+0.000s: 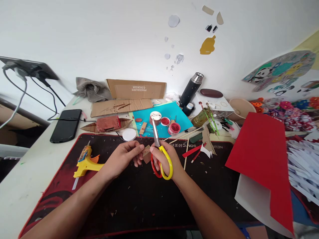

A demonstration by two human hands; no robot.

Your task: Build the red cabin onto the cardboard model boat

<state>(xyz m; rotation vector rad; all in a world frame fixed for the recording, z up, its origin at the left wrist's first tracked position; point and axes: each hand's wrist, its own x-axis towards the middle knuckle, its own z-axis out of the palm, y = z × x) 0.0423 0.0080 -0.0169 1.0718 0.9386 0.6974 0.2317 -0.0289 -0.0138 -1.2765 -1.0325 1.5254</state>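
Over the dark desk mat (129,202), my left hand (127,152) pinches a small piece of brown cardboard (147,156) between thumb and fingers. My right hand (169,159) is closed around a pair of scissors (166,164) with one yellow and one red handle loop. Their blades point up and away from me, beside the cardboard rather than across it. The right thumb lies at the cardboard's right edge; whether it grips the piece too, I cannot tell. Beyond the hands, paint pots (174,128) with red paint stand on a turquoise sheet (159,111).
A yellow glue gun (87,162) lies left on the mat, with a black phone (66,126) beyond. A red-brown cardboard boat (107,123) sits near brown cardboard (136,89). At right are a black flask (191,89), a brush jar (200,118) and red card (261,166).
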